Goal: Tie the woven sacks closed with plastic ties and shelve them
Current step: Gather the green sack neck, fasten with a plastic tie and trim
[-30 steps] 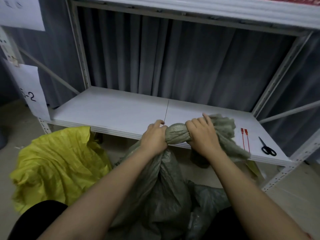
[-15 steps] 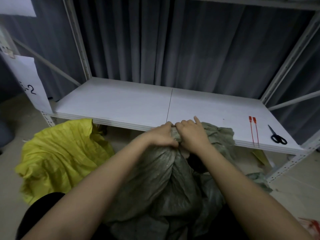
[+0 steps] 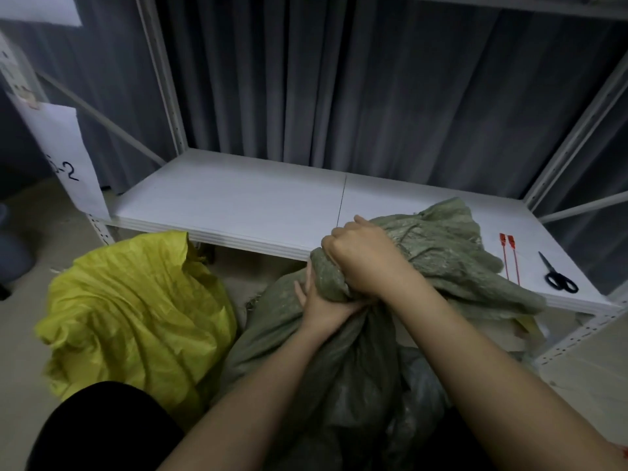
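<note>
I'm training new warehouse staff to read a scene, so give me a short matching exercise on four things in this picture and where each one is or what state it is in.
Things:
1. green sack
2. yellow sack
3. red plastic ties
4. scissors

States:
A. nearest the shelf's right end
B. neck gripped by both hands
C. open-mouthed on the floor
D. on the shelf, between sack and scissors

Pairs: 1-B, 2-C, 3-D, 4-A

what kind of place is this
Probably a storeroom or warehouse corner: a metal rack with a white shelf, a paper location label on its post, and woven sacks, green and yellow.
</note>
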Demonstrator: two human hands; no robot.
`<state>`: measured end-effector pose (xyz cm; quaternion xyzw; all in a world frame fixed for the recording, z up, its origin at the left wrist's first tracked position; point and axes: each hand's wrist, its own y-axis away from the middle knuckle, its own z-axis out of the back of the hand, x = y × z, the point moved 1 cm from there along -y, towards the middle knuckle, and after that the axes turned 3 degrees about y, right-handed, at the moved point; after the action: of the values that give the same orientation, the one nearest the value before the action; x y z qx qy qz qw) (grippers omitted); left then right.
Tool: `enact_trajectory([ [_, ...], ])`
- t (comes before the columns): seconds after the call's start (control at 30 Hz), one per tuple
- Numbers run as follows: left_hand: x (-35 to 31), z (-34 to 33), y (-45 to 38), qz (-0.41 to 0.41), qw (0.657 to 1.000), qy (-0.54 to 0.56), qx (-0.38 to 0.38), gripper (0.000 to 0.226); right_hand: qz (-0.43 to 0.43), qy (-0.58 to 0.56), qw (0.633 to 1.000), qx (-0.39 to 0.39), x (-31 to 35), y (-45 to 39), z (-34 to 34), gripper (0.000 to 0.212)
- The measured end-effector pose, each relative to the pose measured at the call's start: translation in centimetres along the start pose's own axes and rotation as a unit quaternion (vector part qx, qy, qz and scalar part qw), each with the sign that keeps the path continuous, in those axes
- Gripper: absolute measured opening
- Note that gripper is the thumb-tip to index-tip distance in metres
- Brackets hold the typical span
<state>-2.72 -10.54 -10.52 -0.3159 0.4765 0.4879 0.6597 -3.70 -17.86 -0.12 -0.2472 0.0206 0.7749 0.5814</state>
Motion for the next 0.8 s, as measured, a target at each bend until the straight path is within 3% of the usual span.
enact_trajectory([
  [0.03, -0.2, -0.3, -0.3, -0.003, 1.0, 0.011, -0.021, 0.103, 0.008, 0.001, 0.999, -0.035, 0.0, 0.0, -0.2, 0.021],
  [0.1, -0.2, -0.6, -1.2, -0.011, 0.998, 0.033, -0.051, 0.049, 0.009, 0.001, 0.999, -0.054, -0.5, 0.2, -0.6, 0.031],
  [0.17, -0.2, -0.4, -2.3, 0.003, 0.994, 0.095, -0.054, 0.022, -0.013, 0.009, 0.999, -0.051, -1.3, 0.8, -1.1, 0.033],
  [0.27, -0.1, 0.0, -3.7, -0.019, 0.996, 0.087, -0.016, 0.02, -0.072, -0.028, 0.996, -0.055, -3.0, 1.9, -2.8, 0.03],
  [0.4, -0.1, 1.0, -4.9, -0.065, 0.997, -0.014, 0.05, 0.041, -0.126, -0.009, 0.989, -0.074, -4.5, 3.5, -5.5, 0.039],
  [0.5, -0.5, 1.8, -5.4, -0.084, 0.978, -0.174, 0.078, 0.04, -0.16, 0.017, 0.983, -0.087, -5.4, 4.7, -7.9, 0.043],
  [0.6, -1.0, 2.2, -5.4, -0.123, 0.932, -0.337, 0.055, 0.029, -0.193, -0.005, 0.978, -0.076, -5.0, 6.0, -10.2, 0.043],
  [0.7, -0.8, 2.3, -5.3, -0.141, 0.912, -0.382, 0.042, 0.031, -0.232, -0.119, 0.965, 0.027, -4.0, 6.6, -11.9, 0.045],
  [0.8, 0.3, 2.7, -5.4, -0.133, 0.926, -0.352, 0.047, 0.026, -0.246, -0.369, 0.891, 0.102, -2.6, 6.7, -12.5, 0.052],
])
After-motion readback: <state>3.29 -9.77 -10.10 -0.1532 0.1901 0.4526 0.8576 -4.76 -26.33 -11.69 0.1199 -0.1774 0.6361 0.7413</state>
